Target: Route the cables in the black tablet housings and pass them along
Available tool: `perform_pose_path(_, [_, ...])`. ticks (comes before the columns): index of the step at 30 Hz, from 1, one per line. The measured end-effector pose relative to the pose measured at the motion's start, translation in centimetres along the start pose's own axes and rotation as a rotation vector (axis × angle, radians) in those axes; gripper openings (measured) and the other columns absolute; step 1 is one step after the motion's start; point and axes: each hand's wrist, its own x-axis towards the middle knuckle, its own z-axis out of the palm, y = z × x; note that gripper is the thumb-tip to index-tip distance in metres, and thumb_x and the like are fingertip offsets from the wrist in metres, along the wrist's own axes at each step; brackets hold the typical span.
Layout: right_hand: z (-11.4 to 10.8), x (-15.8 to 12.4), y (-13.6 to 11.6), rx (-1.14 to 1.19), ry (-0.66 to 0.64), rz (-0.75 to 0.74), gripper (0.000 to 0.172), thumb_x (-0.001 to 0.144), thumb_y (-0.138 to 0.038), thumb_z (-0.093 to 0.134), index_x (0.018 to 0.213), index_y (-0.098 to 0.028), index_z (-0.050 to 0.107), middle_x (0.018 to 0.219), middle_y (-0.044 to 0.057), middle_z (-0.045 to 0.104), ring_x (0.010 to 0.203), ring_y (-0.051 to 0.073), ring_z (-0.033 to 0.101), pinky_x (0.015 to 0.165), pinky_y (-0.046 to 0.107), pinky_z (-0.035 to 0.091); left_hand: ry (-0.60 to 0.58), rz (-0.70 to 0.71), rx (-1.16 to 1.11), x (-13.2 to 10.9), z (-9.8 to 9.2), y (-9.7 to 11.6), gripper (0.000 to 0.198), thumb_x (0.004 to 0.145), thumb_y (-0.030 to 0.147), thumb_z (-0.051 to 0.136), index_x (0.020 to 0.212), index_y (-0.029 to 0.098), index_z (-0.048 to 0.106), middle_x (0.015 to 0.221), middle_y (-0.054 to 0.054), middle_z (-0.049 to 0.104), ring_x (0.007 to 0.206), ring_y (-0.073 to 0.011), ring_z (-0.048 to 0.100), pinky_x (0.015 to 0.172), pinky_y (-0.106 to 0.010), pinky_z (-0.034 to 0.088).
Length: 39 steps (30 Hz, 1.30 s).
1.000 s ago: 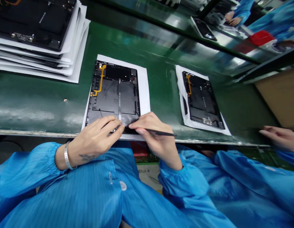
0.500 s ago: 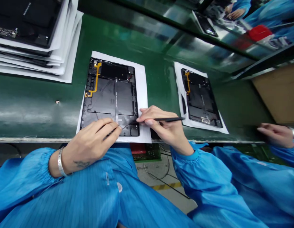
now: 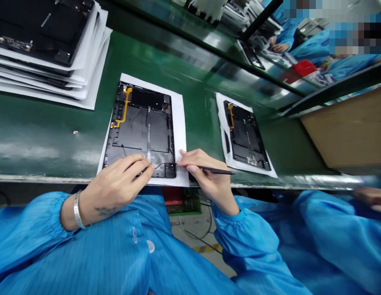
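Note:
An opened tablet housing, dark inside with an orange flex cable, lies on a white sheet in front of me. My left hand rests over its lower edge, fingers curled and pressed together; what lies under the fingertips is hidden. A thin dark wire runs from those fingertips toward the lower right corner of the housing. In my right hand is a slim black tool, apparently tweezers, pinched between thumb and fingers. Its tip is at that corner, close to the wire.
A stack of similar housings with white sheets between stands at the left. Another housing lies on a sheet at the right. A small part sits on the green bench. A cardboard box and a neighbour's sleeve are further right.
The tweezers' tip has shifted right and down to the housing's corner, and the wire now stretches toward it. My left hand stays on the housing. The view has turned slightly right.

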Motion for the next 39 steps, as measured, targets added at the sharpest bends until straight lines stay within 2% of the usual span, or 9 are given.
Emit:
perform_pose_path(7, [1.1,-0.3,-1.0,0.094,0.168,-0.025,0.02,0.099,-0.03,0.058,0.094,-0.024,0.077,0.085,0.004,0.074,0.086,0.019,0.068,0.093,0.046,0.061,-0.055,-0.032,-0.083,-0.1,-0.6,-0.5,0.026,0.095,0.006,0.055,0.118,0.005,0.065,0.114,-0.014,0.071,0.111,-0.026,0.065,0.095,-0.038,0.059])
perform_pose_path(12, [3.0,0.3,-2.0,0.042,0.045,-0.122,0.019,0.098,-0.027,0.059,0.098,-0.022,0.077,0.091,0.004,0.078,0.088,0.02,0.07,0.092,0.042,0.059,-0.166,0.046,-0.079,0.1,-1.4,-1.7,0.027,0.096,0.009,0.053,0.121,0.009,0.063,0.119,-0.014,0.069,0.117,-0.0256,0.062,0.098,-0.037,0.057])
perform_pose_path(22, [3.3,0.5,-1.4,0.01,0.021,-0.174,0.014,0.097,-0.018,0.06,0.099,-0.02,0.073,0.089,0.003,0.076,0.089,0.019,0.068,0.089,0.038,0.057,-0.243,0.316,0.142,2.0,-2.4,-2.3,0.025,0.099,0.008,0.043,0.113,0.008,0.064,0.11,-0.014,0.071,0.101,-0.0251,0.066,0.079,-0.034,0.058])
perform_pose_path(26, [3.3,0.5,-1.2,0.048,0.046,-0.104,0.014,0.098,-0.022,0.06,0.096,-0.022,0.074,0.09,0.003,0.076,0.091,0.019,0.068,0.086,0.036,0.056,-0.338,0.261,0.065,2.3,-2.6,-2.3,0.027,0.1,0.011,0.043,0.117,0.01,0.063,0.114,-0.014,0.07,0.101,-0.023,0.065,0.081,-0.034,0.056])
perform_pose_path(28, [3.3,0.3,-0.9,0.101,0.123,-0.053,0.017,0.099,-0.026,0.059,0.095,-0.022,0.075,0.091,0.003,0.076,0.089,0.018,0.068,0.083,0.035,0.056,-0.36,0.192,-0.017,2.1,-2.7,-2.6,0.029,0.101,0.013,0.043,0.123,0.013,0.062,0.12,-0.012,0.069,0.108,-0.0229,0.063,0.086,-0.034,0.055])
perform_pose_path(30, [3.4,0.2,-0.6,0.169,0.283,-0.009,0.021,0.1,-0.031,0.058,0.094,-0.023,0.076,0.088,0.003,0.074,0.083,0.017,0.068,0.077,0.033,0.055,-0.307,0.126,-0.035,1.5,-3.1,-3.1,0.031,0.101,0.013,0.045,0.128,0.015,0.06,0.13,-0.011,0.066,0.118,-0.0244,0.061,0.093,-0.038,0.053])
perform_pose_path(34, [4.0,0.1,0.1,0.266,0.575,0.048,0.025,0.099,-0.039,0.058,0.094,-0.024,0.077,0.081,0.001,0.068,0.076,0.015,0.065,0.073,0.03,0.052,-0.029,-0.103,0.026,-0.6,-4.8,-4.8,0.034,0.099,0.013,0.051,0.132,0.02,0.06,0.138,-0.011,0.062,0.129,-0.0266,0.056,0.105,-0.044,0.048])
perform_pose_path(36, [4.2,0.2,0.1,0.275,0.595,0.072,0.026,0.099,-0.042,0.059,0.094,-0.024,0.077,0.08,0.001,0.067,0.077,0.015,0.064,0.075,0.03,0.053,0.053,-0.206,0.049,-1.8,-5.8,-5.5,0.035,0.099,0.014,0.051,0.131,0.023,0.061,0.135,-0.009,0.064,0.127,-0.0257,0.058,0.106,-0.043,0.048])
perform_pose_path(39, [4.1,0.3,0.0,0.245,0.495,0.073,0.029,0.099,-0.043,0.058,0.092,-0.022,0.077,0.079,0.002,0.067,0.077,0.015,0.064,0.075,0.031,0.052,0.037,-0.232,0.06,-2.8,-6.3,-5.8,0.032,0.1,0.016,0.05,0.129,0.023,0.062,0.13,-0.009,0.066,0.123,-0.0255,0.06,0.105,-0.043,0.048])
